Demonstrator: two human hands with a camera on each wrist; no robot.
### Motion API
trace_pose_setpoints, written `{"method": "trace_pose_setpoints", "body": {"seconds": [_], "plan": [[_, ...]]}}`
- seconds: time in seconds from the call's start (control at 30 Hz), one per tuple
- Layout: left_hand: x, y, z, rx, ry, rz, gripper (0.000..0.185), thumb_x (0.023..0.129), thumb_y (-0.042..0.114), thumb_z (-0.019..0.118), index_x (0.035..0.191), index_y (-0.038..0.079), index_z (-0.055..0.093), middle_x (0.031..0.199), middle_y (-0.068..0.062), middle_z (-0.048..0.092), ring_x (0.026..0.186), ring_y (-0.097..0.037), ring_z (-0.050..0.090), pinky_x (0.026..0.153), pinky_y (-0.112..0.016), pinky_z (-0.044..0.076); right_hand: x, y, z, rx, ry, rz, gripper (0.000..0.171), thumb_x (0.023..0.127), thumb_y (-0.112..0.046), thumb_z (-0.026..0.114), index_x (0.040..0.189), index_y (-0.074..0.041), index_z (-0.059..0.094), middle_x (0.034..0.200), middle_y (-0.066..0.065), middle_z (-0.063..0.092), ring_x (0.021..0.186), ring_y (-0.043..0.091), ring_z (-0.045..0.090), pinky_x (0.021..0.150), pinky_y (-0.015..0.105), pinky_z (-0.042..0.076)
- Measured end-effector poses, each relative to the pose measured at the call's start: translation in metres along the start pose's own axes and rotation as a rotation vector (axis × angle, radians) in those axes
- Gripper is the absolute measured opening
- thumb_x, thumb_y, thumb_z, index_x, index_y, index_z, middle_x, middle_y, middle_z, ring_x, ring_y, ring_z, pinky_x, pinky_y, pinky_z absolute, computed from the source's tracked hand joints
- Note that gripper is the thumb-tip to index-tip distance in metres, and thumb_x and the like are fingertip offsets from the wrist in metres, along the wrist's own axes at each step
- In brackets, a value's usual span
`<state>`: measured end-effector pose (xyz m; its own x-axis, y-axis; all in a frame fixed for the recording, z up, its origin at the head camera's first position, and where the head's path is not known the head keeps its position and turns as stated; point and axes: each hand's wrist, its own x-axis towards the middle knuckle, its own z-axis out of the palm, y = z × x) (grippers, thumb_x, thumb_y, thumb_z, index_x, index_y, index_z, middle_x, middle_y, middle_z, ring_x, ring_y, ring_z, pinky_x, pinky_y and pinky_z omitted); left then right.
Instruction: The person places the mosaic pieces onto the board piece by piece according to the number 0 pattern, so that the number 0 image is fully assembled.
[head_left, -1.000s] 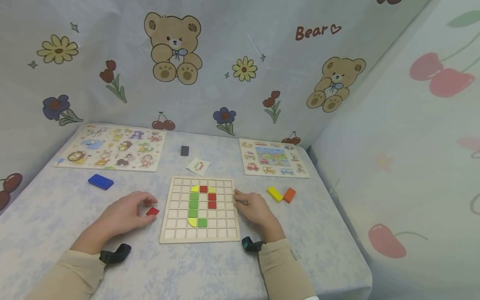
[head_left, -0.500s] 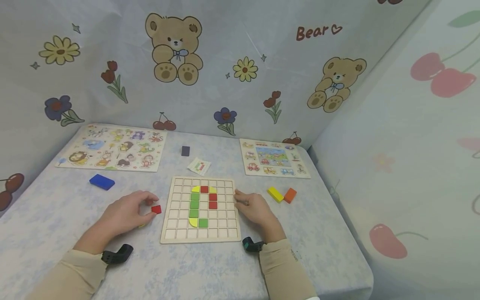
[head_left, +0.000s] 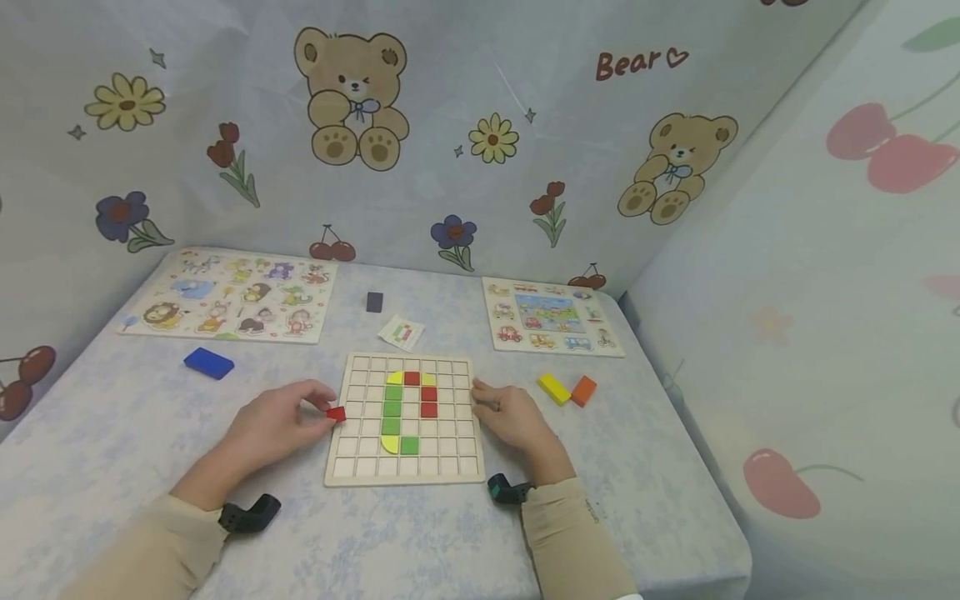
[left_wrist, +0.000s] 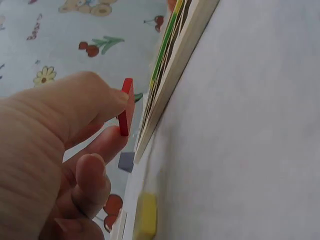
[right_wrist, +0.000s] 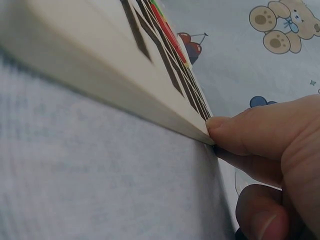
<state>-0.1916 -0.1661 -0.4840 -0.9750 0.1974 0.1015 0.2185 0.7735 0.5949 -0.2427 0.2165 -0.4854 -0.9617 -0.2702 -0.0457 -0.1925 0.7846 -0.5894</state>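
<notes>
Between thumb and index finger, my left hand (head_left: 273, 421) pinches a small red square tile (head_left: 336, 414). The tile overlaps the left edge of the wooden grid board (head_left: 348, 476) in the head view. In the left wrist view the tile (left_wrist: 126, 107) is tilted on edge beside the board (left_wrist: 167, 90). Green, red and yellow tiles (head_left: 392, 408) lie in the grid, forming part of a ring. My right hand (head_left: 517, 421) holds the board's right edge, its thumb tip (right_wrist: 220, 123) on the rim.
A blue block (head_left: 209, 363) lies at left; yellow (head_left: 554, 388) and orange (head_left: 584, 391) blocks lie at right. Behind the board are a pattern card (head_left: 402, 332) and a dark block (head_left: 375, 302). Animal (head_left: 240, 296) and vehicle (head_left: 553, 317) puzzle boards stand farther back. A yellow piece (left_wrist: 146, 216) lies near my left hand.
My left hand has carried the red tile rightward, from the tabletop beside the board to its left edge. The right hand has stayed at the board's right edge.
</notes>
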Motion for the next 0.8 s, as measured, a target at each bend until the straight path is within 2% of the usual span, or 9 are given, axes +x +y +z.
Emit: {"method": "trace_pose_setpoints", "body": {"seconds": [0.27,0.57,0.8], "plan": [[0.011,0.035,0.015,-0.061,-0.064,-0.01,0.031,0.087,0.031,0.08,0.115,0.022,0.071,0.102,0.007,0.072,0.067,-0.012,0.054,0.059,-0.031,0.041,0.0,0.003,0.0,-0.009,0.017,-0.001,0.038,0.098,-0.027,0.069,0.135,-0.015,0.068,0.146,-0.01,0.059,0.142,0.022,0.05,0.114,0.047,0.042],[0.022,0.07,0.039,-0.031,-0.093,0.07,0.024,0.086,0.032,0.081,0.107,0.026,0.073,0.098,0.013,0.072,0.085,-0.008,0.065,0.067,-0.033,0.049,-0.001,0.002,-0.002,-0.009,0.011,-0.025,0.038,0.098,-0.025,0.069,0.134,-0.014,0.068,0.146,-0.008,0.059,0.141,0.024,0.051,0.114,0.048,0.042],[0.032,0.093,0.057,-0.017,-0.139,0.097,0.017,0.085,0.031,0.083,0.098,0.03,0.072,0.095,0.017,0.071,0.085,-0.005,0.065,0.073,-0.034,0.052,-0.001,0.001,-0.001,0.001,0.011,-0.027,0.037,0.098,-0.025,0.069,0.134,-0.014,0.069,0.146,-0.008,0.059,0.141,0.023,0.051,0.113,0.047,0.043]]}}
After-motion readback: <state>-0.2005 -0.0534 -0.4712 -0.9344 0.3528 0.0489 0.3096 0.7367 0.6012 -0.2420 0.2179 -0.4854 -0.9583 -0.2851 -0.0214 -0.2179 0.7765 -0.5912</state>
